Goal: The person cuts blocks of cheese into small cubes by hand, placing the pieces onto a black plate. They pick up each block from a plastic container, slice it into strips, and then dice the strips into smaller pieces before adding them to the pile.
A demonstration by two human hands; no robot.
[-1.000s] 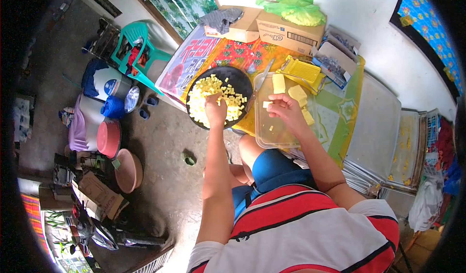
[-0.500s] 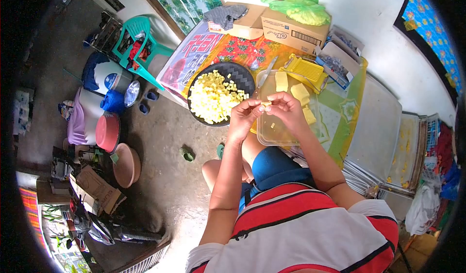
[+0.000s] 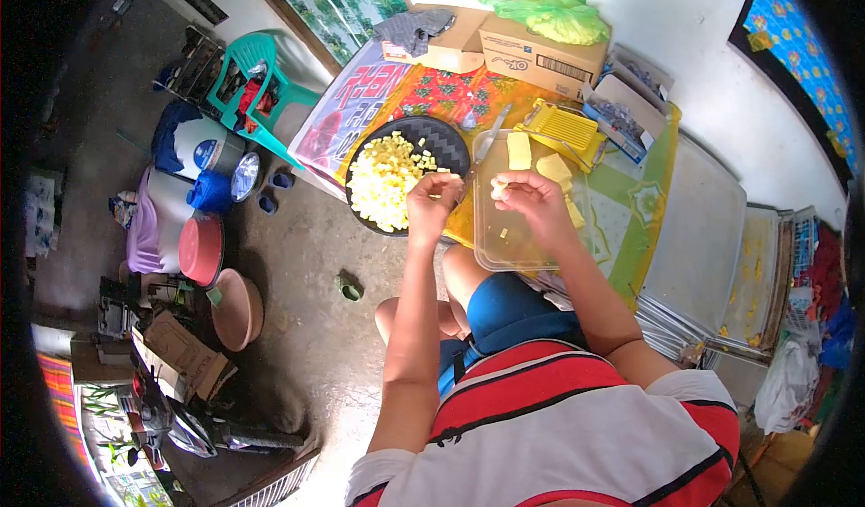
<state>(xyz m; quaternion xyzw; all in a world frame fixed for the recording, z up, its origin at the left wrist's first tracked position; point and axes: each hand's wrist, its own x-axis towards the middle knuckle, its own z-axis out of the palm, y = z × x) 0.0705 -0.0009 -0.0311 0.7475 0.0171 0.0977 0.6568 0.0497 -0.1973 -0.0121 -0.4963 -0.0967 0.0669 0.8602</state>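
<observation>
My left hand (image 3: 433,204) is closed in a pinch at the right rim of a black round tray (image 3: 448,142). What it pinches, if anything, is too small to make out. Pale yellow cubes (image 3: 387,183) are heaped in the tray. Over a clear plastic container (image 3: 494,253), my right hand (image 3: 538,205) pinches a small pale yellow piece (image 3: 498,188). The container holds larger yellow blocks (image 3: 520,150) and a small loose bit (image 3: 503,233). A knife (image 3: 493,134) lies across the container's far left rim.
A yellow plastic rack (image 3: 563,131) sits behind the container. Cardboard boxes (image 3: 541,54), a green plastic bag (image 3: 550,12) and an open box of small packets (image 3: 620,115) line the table's back. At left are a green chair (image 3: 257,84) and basins (image 3: 236,309).
My hands have drawn apart from where they met over the container. The left has moved left to the black tray; the right stays over the container with a small piece.
</observation>
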